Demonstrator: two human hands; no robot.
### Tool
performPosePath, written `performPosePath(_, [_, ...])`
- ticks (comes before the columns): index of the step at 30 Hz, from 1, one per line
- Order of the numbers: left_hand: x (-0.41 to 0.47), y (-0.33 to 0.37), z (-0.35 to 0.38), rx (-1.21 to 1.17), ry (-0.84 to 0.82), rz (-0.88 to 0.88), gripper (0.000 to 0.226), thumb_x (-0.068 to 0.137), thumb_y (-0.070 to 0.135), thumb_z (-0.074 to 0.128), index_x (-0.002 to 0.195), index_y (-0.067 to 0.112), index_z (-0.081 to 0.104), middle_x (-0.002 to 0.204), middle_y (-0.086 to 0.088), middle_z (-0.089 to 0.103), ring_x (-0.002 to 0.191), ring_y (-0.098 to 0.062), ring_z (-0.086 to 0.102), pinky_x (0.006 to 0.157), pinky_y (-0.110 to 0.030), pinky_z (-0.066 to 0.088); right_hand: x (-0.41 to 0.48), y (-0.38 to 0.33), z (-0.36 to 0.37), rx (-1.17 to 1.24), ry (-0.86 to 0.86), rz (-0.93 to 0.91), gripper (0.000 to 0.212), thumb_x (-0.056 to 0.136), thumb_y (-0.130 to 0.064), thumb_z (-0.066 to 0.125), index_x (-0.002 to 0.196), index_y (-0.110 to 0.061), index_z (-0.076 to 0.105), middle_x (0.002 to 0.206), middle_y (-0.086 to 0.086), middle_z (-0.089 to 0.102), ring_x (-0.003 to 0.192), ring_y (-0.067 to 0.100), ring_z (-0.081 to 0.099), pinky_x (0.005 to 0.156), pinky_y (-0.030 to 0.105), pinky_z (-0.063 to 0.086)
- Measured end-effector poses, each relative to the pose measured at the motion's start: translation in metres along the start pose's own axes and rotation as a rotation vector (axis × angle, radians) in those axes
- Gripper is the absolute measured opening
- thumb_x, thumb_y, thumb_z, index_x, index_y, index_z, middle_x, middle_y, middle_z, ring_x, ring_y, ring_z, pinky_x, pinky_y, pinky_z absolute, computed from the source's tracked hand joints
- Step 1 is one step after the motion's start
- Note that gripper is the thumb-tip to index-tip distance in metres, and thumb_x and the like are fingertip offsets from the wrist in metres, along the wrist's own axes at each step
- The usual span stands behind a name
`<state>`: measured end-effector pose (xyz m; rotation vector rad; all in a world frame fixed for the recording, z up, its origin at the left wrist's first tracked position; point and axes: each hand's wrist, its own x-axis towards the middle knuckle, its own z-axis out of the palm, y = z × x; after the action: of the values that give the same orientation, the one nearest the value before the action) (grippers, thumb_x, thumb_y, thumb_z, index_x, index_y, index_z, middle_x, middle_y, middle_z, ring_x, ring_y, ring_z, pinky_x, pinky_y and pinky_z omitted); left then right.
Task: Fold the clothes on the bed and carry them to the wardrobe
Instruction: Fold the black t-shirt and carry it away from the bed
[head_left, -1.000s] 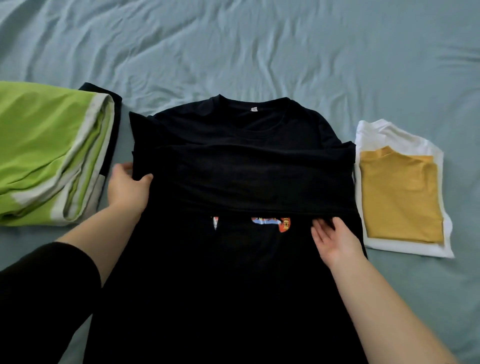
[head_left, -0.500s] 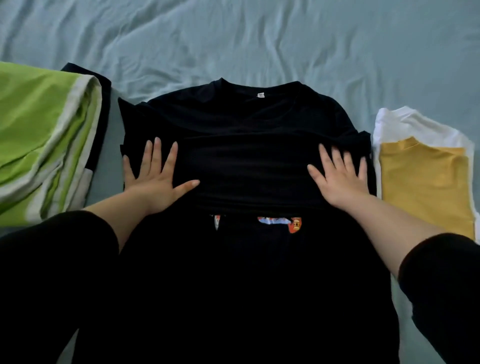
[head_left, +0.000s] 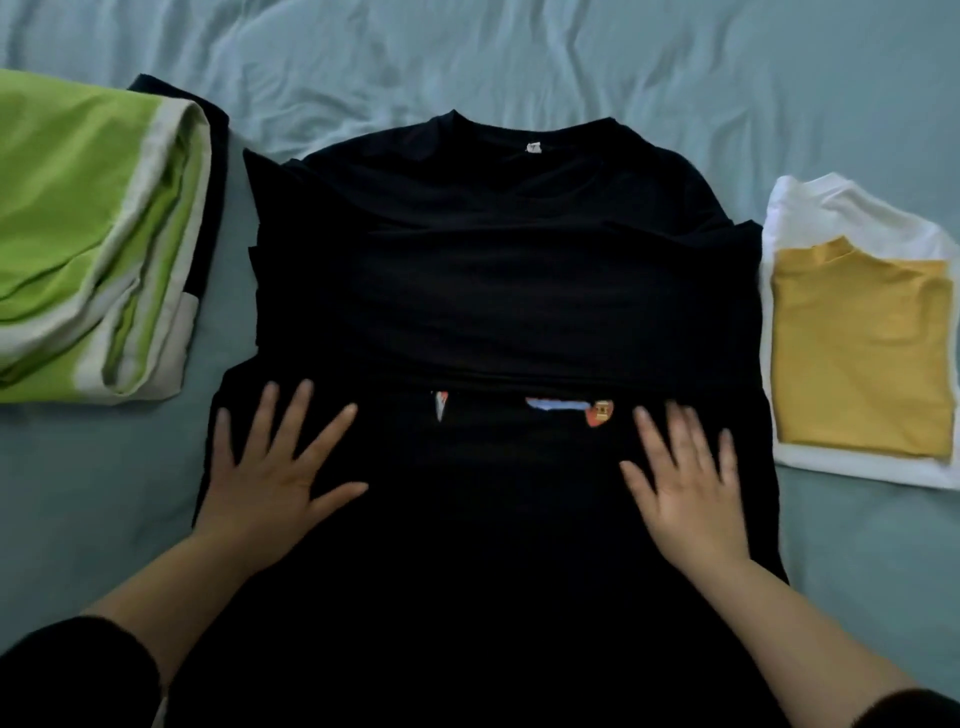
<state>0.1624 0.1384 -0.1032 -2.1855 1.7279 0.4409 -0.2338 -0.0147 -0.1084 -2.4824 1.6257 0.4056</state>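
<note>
A black T-shirt (head_left: 498, 291) lies flat on the bed, collar away from me, with its sleeves folded across the chest as a dark band. A strip of coloured print (head_left: 561, 410) peeks out below that band. My left hand (head_left: 275, 478) rests flat with fingers spread on the shirt's lower left part. On the lower right part my right hand (head_left: 685, 483) lies flat too, fingers straight and slightly blurred.
A folded green and white garment (head_left: 88, 234) lies at the left, over something black. To the right sits a folded mustard top (head_left: 857, 348) on a folded white garment (head_left: 831, 202). Wrinkled light blue bedsheet (head_left: 519, 57) surrounds everything.
Both hands have slid from the folded sleeve band toward me, down onto the shirt's lower body, staying flat. The view has tilted slightly.
</note>
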Motion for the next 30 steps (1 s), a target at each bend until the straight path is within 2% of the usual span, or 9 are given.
performPosePath(3, [-0.024, 0.032, -0.004, -0.199, -0.105, -0.259, 0.083, 0.077, 0.085, -0.003, 0.143, 0.043, -0.031, 0.150, -0.001, -0.039, 0.141, -0.027, -0.034, 0.111, -0.062, -0.011, -0.021, -0.036, -0.002, 0.143, -0.075, 0.321, 0.072, 0.090, -0.068, 0.000, 0.150, -0.029, -0.014, 0.163, 0.007, -0.005, 0.149, 0.021, -0.006, 0.119, 0.052, -0.003])
performPosePath(7, [-0.071, 0.134, -0.008, -0.272, -0.126, 0.100, 0.077, 0.087, 0.073, 0.022, 0.152, 0.039, 0.001, 0.162, -0.005, -0.001, 0.149, -0.029, -0.006, 0.112, -0.067, 0.004, -0.076, -0.120, 0.000, 0.105, -0.140, -0.114, 0.069, 0.094, -0.062, 0.019, 0.153, -0.027, 0.007, 0.161, 0.008, 0.001, 0.149, 0.026, 0.006, 0.118, 0.052, -0.001])
performPosePath(11, [-0.097, 0.144, 0.014, -0.235, -0.302, 0.048, 0.074, 0.084, 0.078, 0.005, 0.132, 0.048, -0.043, 0.139, 0.009, -0.055, 0.127, -0.020, -0.053, 0.106, -0.061, -0.025, -0.108, -0.107, 0.013, 0.031, -0.153, -0.130, 0.066, 0.095, -0.057, 0.017, 0.153, -0.027, 0.013, 0.162, 0.003, 0.008, 0.148, 0.021, 0.011, 0.117, 0.055, 0.012])
performPosePath(15, [-0.125, 0.133, 0.013, -0.179, -0.505, -0.067, 0.091, 0.079, 0.085, 0.013, 0.126, 0.039, -0.050, 0.131, 0.002, -0.060, 0.130, -0.028, -0.048, 0.106, -0.064, -0.021, -0.143, -0.068, 0.026, -0.036, -0.302, -0.031, 0.069, 0.089, -0.067, -0.010, 0.145, -0.032, -0.031, 0.154, -0.005, -0.036, 0.142, 0.014, -0.033, 0.116, 0.050, -0.016])
performPosePath(18, [-0.154, 0.142, 0.011, -0.234, -0.635, -0.170, 0.105, 0.075, 0.088, 0.024, 0.124, 0.033, -0.051, 0.131, -0.002, -0.058, 0.132, -0.033, -0.046, 0.108, -0.067, -0.013, -0.183, -0.046, 0.025, -0.025, -0.406, 0.026, 0.070, 0.086, -0.068, -0.013, 0.139, -0.031, -0.039, 0.149, -0.004, -0.044, 0.137, 0.015, -0.040, 0.117, 0.047, -0.016])
performPosePath(22, [-0.185, 0.168, 0.016, -0.352, -0.676, -0.201, 0.129, 0.063, 0.092, 0.042, 0.128, 0.029, -0.050, 0.137, -0.005, -0.057, 0.132, -0.040, -0.043, 0.109, -0.068, -0.004, -0.227, -0.022, 0.012, 0.189, -0.325, 0.054, 0.071, 0.096, -0.059, 0.026, 0.149, -0.036, -0.014, 0.158, -0.007, -0.020, 0.146, 0.012, -0.018, 0.120, 0.041, -0.004])
performPosePath(25, [-0.206, 0.201, 0.018, -0.423, -0.677, -0.118, 0.127, 0.061, 0.092, 0.045, 0.136, 0.037, -0.042, 0.145, -0.002, -0.050, 0.135, -0.041, -0.039, 0.110, -0.067, -0.003, -0.252, 0.003, 0.000, 0.506, -0.018, 0.461, 0.068, 0.090, -0.036, 0.062, 0.149, -0.022, 0.031, 0.154, 0.004, 0.031, 0.140, 0.022, 0.032, 0.114, 0.041, 0.030])
performPosePath(27, [-0.217, 0.224, 0.019, -0.459, -0.659, -0.038, 0.120, 0.065, 0.088, 0.049, 0.138, 0.044, -0.036, 0.145, 0.002, -0.049, 0.138, -0.038, -0.035, 0.110, -0.066, -0.003, -0.264, 0.015, -0.002, 0.906, -0.068, 0.772, 0.065, 0.084, -0.034, 0.072, 0.139, -0.013, 0.042, 0.137, 0.009, 0.051, 0.122, 0.024, 0.051, 0.103, 0.040, 0.044])
performPosePath(30, [-0.231, 0.262, 0.020, -0.466, -0.607, 0.051, 0.111, 0.073, 0.078, 0.053, 0.143, 0.045, -0.027, 0.152, 0.000, -0.039, 0.142, -0.034, -0.030, 0.113, -0.061, -0.003, -0.279, 0.023, 0.000, 1.381, -0.286, 0.921, 0.048, 0.083, -0.032, 0.074, 0.123, -0.016, 0.053, 0.122, 0.005, 0.061, 0.109, 0.020, 0.060, 0.099, 0.041, 0.049])
